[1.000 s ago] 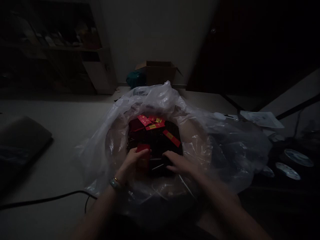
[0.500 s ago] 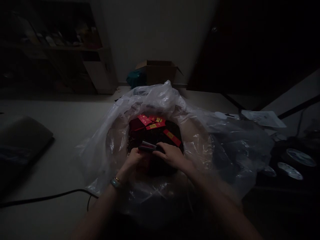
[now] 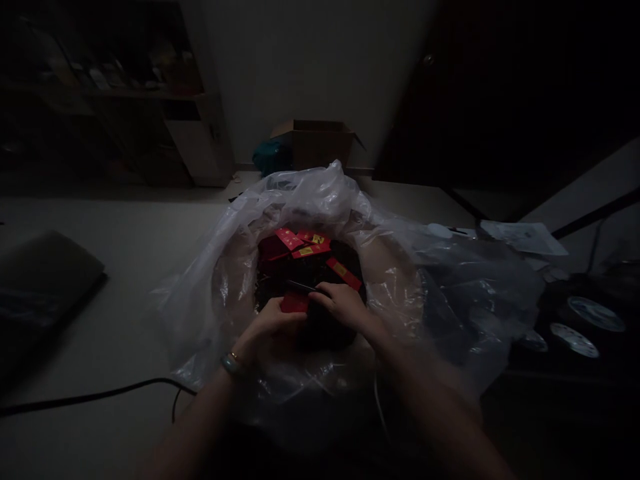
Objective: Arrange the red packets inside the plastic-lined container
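My left hand (image 3: 266,327) is closed on a small red packet (image 3: 295,303). My right hand (image 3: 343,307) grips a slim black two-armed tool, which looks like a small hair straightener (image 3: 299,287). Its arms lie close together at the packet's upper edge; whether they pinch it is too dark to tell. Beyond my hands, several red packets with yellow labels (image 3: 310,251) lie on dark contents inside a big clear plastic bag (image 3: 320,193). One more labelled packet (image 3: 344,273) lies apart at the right. A pale cord (image 3: 380,407) hangs below my right wrist.
An opened cardboard box (image 3: 323,143) and a teal bundle (image 3: 273,158) stand by the wall. A dark cushion-like block (image 3: 47,287) lies left, near a black cable (image 3: 100,393). At right are a flat clear package (image 3: 523,238) and patterned oval pieces (image 3: 574,340).
My right hand has picked the black tool up from inside the bag and brought it to the packet. Its arms, apart half a second ago, are now close together.
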{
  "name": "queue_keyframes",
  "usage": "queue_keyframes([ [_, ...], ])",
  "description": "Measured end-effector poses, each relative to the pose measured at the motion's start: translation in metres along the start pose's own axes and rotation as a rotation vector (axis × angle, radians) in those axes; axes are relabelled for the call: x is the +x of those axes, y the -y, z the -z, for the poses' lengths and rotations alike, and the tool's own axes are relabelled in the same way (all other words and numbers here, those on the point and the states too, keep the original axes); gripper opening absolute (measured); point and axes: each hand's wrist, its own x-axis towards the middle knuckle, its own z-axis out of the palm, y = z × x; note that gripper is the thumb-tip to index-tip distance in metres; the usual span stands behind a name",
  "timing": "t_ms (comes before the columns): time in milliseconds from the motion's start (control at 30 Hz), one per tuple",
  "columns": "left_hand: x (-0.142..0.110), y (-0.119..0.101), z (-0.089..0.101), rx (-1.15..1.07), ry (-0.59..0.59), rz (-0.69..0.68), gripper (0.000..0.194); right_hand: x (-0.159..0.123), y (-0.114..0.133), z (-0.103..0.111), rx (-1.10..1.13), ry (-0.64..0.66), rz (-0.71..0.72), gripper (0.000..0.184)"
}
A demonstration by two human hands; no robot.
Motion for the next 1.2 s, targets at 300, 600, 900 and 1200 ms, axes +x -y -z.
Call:
queue_keyframes([
  [300,0.000,-0.005,0.001,-0.010,-0.019,0.034,0.044,0.003,-0.005,-0.009,0.117,-0.021,-0.036,0.035],
  [600,0.000,-0.015,0.001,0.037,-0.069,-0.025,0.041,0.007,-0.013,-0.013,0.170,-0.081,-0.051,0.039],
  [900,0.005,-0.023,0.001,0.053,-0.016,0.009,0.041,0.005,-0.016,-0.016,0.377,-0.150,0.017,0.042],
  [1200,0.015,-0.034,0.014,-0.295,-0.029,-0.014,0.042,-0.016,-0.052,-0.040,0.705,-0.274,-0.189,0.067],
])
